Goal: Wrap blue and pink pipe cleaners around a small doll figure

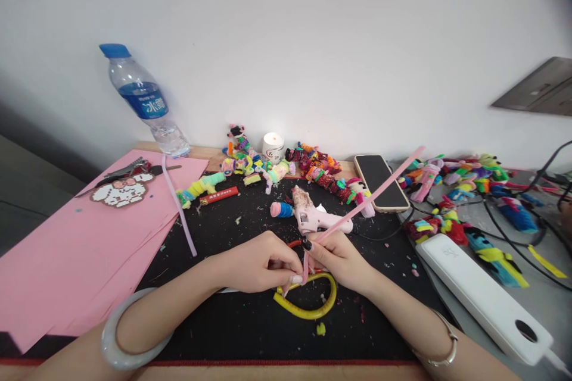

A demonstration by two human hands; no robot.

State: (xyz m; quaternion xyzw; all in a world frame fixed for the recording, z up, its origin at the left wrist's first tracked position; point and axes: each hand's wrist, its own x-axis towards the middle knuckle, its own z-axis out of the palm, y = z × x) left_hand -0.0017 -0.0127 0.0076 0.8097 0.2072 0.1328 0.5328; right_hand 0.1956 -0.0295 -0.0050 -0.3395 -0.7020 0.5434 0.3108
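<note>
Starting at the far left, I see one stack of pink paper (pixel 67 250) with one fluffy white cutout (pixel 120 191) on it and one pair of pliers (pixel 127 169) just behind that. One water bottle (pixel 147 104) stands tilted against the wall. One loose pale pink pipe cleaner (pixel 179 205) lies across the edge of the paper onto the black mat (pixel 223 321).

My left hand (pixel 261 263) is curled, its fingertips pinching the lower end of a second pink pipe cleaner (pixel 370 193). My right hand (pixel 337 259) pinches the same stem just beside it, the two hands nearly touching over the middle of the mat. From there the stem runs up and to the right, its free end above one phone (pixel 379 181). I judge it very light, fuzzy and easy to grip, with a wire core that bends readily and holds its bend, so it is best held close to the spot being worked; the long free end will swing about.

Below my hands lies one yellow loop (pixel 313 300). Behind them is one pink glue gun (pixel 317 217), then one small white candle (pixel 273 146) by the wall amid a row of bright wrapped figures (pixel 313 169), too crowded to count. At the right, another heap of figures (pixel 460 190), several cables, and one white power strip (pixel 482 297).
</note>
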